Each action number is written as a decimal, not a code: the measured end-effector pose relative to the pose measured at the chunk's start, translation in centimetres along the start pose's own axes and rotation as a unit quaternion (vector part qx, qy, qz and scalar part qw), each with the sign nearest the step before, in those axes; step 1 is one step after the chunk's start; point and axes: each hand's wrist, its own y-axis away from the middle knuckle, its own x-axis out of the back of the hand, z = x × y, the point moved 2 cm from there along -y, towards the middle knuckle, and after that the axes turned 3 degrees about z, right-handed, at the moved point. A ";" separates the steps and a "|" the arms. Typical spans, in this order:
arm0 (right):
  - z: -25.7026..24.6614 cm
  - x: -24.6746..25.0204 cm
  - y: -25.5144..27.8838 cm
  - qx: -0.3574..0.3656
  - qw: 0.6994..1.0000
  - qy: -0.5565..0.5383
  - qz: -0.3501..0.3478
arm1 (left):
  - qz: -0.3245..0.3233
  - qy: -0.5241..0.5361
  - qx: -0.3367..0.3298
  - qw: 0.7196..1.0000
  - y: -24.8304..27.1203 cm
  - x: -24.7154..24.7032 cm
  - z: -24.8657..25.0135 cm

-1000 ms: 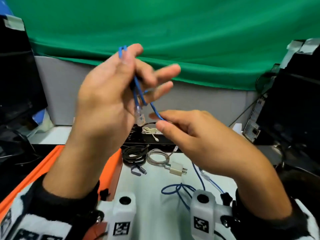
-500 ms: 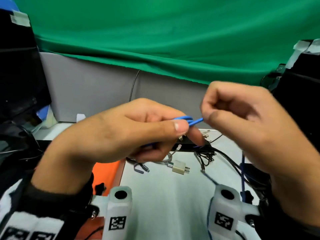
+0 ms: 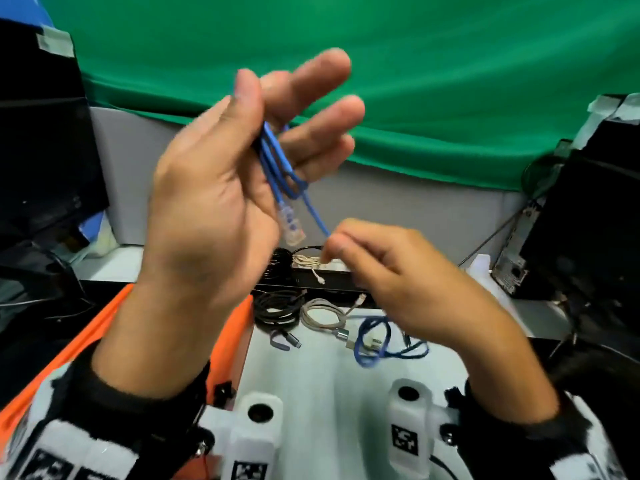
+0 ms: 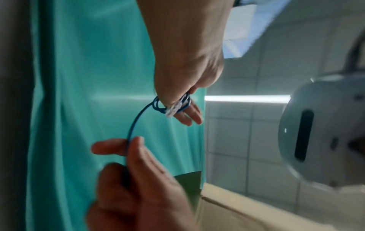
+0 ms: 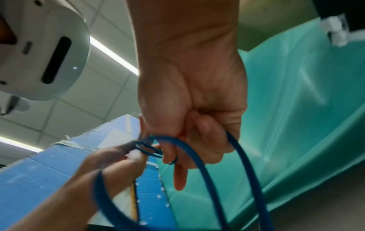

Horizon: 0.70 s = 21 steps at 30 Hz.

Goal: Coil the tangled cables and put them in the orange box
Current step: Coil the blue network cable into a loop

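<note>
Two hands are in view, a left hand [image 3: 211, 202] and a right hand [image 3: 412, 289]. One blue cable [image 3: 277, 164] runs between them, ending in one clear plug [image 3: 292, 225].

On the counter [image 3: 311, 368] lie four more coiled cables: two black coils, one at [image 3: 277, 308] and a smaller one at [image 3: 278, 261], one grey coil [image 3: 322, 317] and one small cream coil [image 3: 306, 260].

One orange box [image 3: 235, 327] sits at the left.

Each wrist carries one white mount, two in all, at [image 3: 256, 434] and [image 3: 410, 427].
</note>
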 end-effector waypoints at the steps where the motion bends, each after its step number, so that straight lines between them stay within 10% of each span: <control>1: -0.8 -0.4 0.2 0.014 1.000 -0.006 -0.016 | 0.020 -0.063 -0.020 0.998 -0.2 -0.2 -0.1; 4: -2.5 -0.6 0.8 0.055 0.998 -0.009 -0.026 | 0.006 -0.291 -0.096 0.952 0.3 -0.5 -0.8; 9: -2.5 1.4 2.0 0.043 0.997 0.038 -0.060 | -0.160 -0.622 -0.104 0.759 0.7 -0.1 -2.9; 18: -1.4 3.6 2.9 0.017 0.995 0.037 -0.092 | -0.289 -0.527 0.188 0.776 1.2 1.0 -1.9; 21: 0.2 5.6 3.0 0.009 0.999 -0.035 -0.021 | -0.328 -0.373 0.273 0.824 1.5 1.5 -1.3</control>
